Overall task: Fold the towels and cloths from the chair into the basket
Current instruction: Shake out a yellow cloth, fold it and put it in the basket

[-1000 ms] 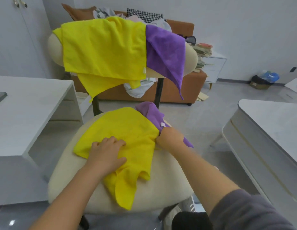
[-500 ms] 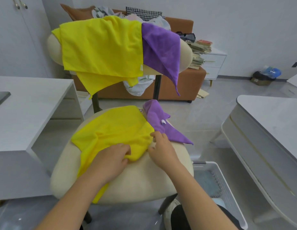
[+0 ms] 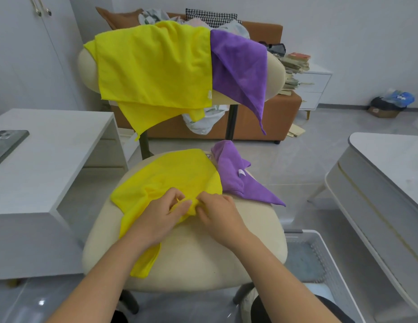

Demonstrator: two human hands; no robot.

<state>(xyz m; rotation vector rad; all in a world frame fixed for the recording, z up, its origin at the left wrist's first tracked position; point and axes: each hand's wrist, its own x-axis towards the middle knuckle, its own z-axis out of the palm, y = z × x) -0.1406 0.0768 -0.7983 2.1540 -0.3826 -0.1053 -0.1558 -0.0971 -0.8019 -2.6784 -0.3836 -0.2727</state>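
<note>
Both hands pinch the near edge of the yellow cloth (image 3: 180, 176) lying on the cream chair seat (image 3: 203, 257): the left hand (image 3: 165, 217) gathers a bunched fold with curled fingers, and the right hand (image 3: 217, 214) grips the same bunch from the other side, the fingertips of the two almost meeting. One corner of this cloth hangs over the seat's front left edge. Beside it, at the seat's far right, lies a crumpled purple cloth (image 3: 236, 178) with a white tag. Over the chair backrest (image 3: 274, 73) hang another yellow cloth (image 3: 154, 64) and a purple one (image 3: 240, 66). A white slatted basket (image 3: 329, 271) stands on the floor, just right of the seat.
</note>
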